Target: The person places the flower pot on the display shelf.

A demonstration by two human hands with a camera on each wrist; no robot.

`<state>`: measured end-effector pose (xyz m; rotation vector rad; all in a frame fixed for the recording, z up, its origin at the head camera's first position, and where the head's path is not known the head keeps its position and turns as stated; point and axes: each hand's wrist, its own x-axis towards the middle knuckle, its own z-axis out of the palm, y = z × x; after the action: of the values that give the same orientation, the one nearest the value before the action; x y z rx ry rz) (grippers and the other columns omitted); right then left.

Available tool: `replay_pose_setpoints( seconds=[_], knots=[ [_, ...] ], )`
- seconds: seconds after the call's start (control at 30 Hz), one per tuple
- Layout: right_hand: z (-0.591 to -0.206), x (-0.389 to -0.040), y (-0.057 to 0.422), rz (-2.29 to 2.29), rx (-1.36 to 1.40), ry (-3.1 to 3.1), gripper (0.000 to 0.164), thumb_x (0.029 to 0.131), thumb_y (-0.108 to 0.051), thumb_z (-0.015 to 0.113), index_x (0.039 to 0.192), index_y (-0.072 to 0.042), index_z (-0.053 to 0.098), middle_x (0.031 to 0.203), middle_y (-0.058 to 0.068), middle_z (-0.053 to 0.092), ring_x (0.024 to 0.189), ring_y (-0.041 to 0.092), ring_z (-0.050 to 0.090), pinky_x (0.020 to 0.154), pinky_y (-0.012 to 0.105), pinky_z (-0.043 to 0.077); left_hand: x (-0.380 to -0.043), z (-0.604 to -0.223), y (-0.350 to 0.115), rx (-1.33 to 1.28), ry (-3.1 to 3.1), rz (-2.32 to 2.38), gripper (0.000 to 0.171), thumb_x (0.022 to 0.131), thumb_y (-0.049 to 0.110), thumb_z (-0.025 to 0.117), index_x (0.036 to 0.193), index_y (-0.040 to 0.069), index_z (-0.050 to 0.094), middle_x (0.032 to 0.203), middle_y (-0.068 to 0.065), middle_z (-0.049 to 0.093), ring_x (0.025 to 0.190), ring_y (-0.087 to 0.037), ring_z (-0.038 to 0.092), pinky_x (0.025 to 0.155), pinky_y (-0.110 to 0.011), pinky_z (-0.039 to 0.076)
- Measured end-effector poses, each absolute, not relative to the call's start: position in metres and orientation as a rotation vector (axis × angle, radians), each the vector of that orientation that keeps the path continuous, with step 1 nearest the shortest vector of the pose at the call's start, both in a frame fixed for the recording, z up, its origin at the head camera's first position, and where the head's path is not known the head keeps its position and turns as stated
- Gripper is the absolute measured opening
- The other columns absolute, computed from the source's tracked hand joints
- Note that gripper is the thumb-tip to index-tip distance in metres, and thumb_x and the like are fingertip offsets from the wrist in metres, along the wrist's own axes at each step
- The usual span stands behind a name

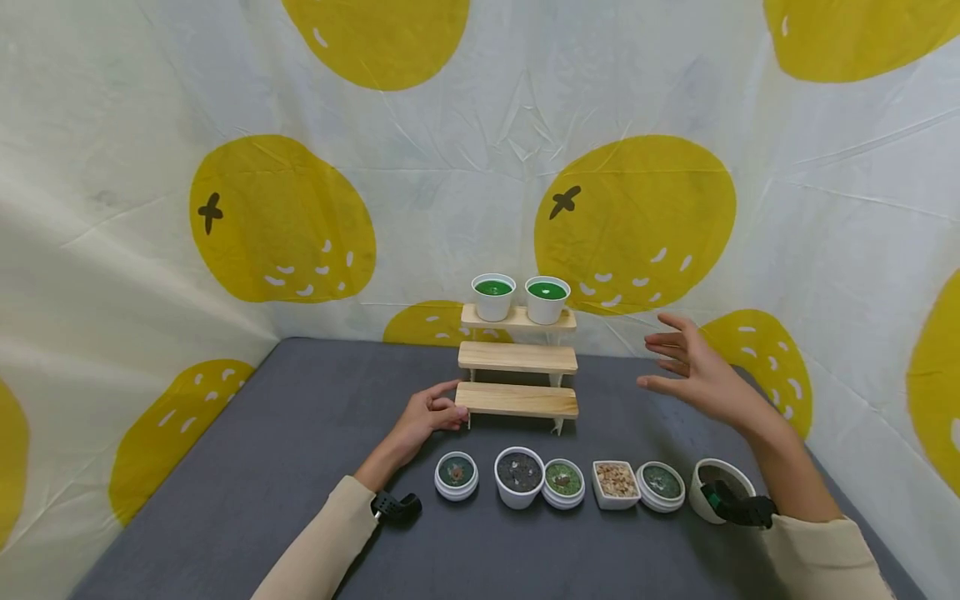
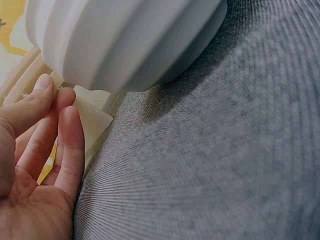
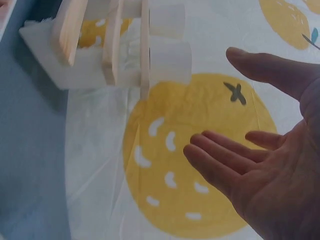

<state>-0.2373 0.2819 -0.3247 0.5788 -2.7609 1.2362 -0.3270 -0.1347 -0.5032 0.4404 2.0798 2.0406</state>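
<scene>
Pinching bottom shelf (image 1: 517,400) with left hand (image 1: 420,421); holding right hand (image 1: 703,373) spread, empty. Seemingly done: two cups (image 1: 493,302) on top shelf (image 1: 520,320); seemingly remaining: six pots (image 1: 519,482) on table (image 1: 315,417).

A creased white curtain (image 1: 450,142), perhaps plastic, hangs from nine o'clock through twelve to three, printed with large yellow citrus fruits (image 1: 270,242). Ribbed dark grey tablecloth (image 1: 240,467) spreads toward six; soft sheen brightens nine.

From the frame's bottom both arms (image 1: 798,471) reached up: left of centre, the left hand (image 1: 422,419) pinched with thumb (image 2: 37,100) and fingertips (image 2: 66,97); at right, the right hand (image 1: 705,375) hung raised, fingers (image 3: 215,167) extended.
</scene>
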Motion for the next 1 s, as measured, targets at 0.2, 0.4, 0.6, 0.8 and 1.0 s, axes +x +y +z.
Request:
replay_pose_setpoints(
  seconds=[0.2,0.4,0.6,0.8,1.0],
  knots=[
    [-0.338,-0.222,0.302,1.128,0.675,-2.697,0.092,0.097,-0.015,0.074,0.163,-0.005,0.011,0.15,0.03,0.044,0.136,0.042,0.052,0.101,0.014,0.05,-0.327,-0.502,-0.135,0.443,2.069,2.058,0.074,0.093,0.014,0.078,0.157,0.008,0.042,0.09,0.001,0.077,0.086,-0.012,0.073,0.074,-0.025,0.061],
    [-0.355,-0.215,0.323,1.115,0.728,-2.675,0.077,0.096,-0.007,0.073,0.158,-0.002,0.027,0.144,0.027,0.05,0.117,-0.017,0.053,0.088,0.011,0.052,-0.329,-0.504,-0.134,0.443,2.075,2.049,0.074,0.093,0.016,0.079,0.157,0.008,0.043,0.092,0.0,0.078,0.087,-0.012,0.073,0.075,-0.026,0.061],
    [-0.368,-0.217,0.344,1.115,0.703,-2.761,0.059,0.097,-0.011,0.072,0.149,-0.002,0.044,0.143,0.027,0.054,0.113,-0.015,0.057,0.083,0.021,0.058,-0.33,-0.503,-0.134,0.417,2.082,2.054,0.072,0.093,0.015,0.079,0.156,0.01,0.045,0.092,-0.001,0.078,0.087,-0.013,0.073,0.075,-0.026,0.061],
    [-0.381,-0.224,0.366,1.235,0.785,-2.839,0.051,0.099,-0.009,0.068,0.145,0.002,0.048,0.137,-0.002,0.062,0.114,-0.01,0.059,0.083,0.022,0.059,-0.33,-0.5,-0.135,0.414,2.1,2.054,0.069,0.092,0.015,0.079,0.154,0.012,0.048,0.092,-0.002,0.078,0.087,-0.014,0.073,0.075,-0.027,0.061],
    [-0.399,-0.23,0.39,1.438,0.957,-2.925,0.053,0.099,-0.002,0.065,0.147,0.004,0.045,0.134,-0.032,0.056,0.119,-0.012,0.056,0.087,0.02,0.056,-0.328,-0.503,-0.135,0.413,2.099,2.03,0.072,0.093,0.016,0.079,0.156,0.011,0.045,0.093,-0.003,0.078,0.086,-0.014,0.072,0.076,-0.026,0.061]
  ],
)
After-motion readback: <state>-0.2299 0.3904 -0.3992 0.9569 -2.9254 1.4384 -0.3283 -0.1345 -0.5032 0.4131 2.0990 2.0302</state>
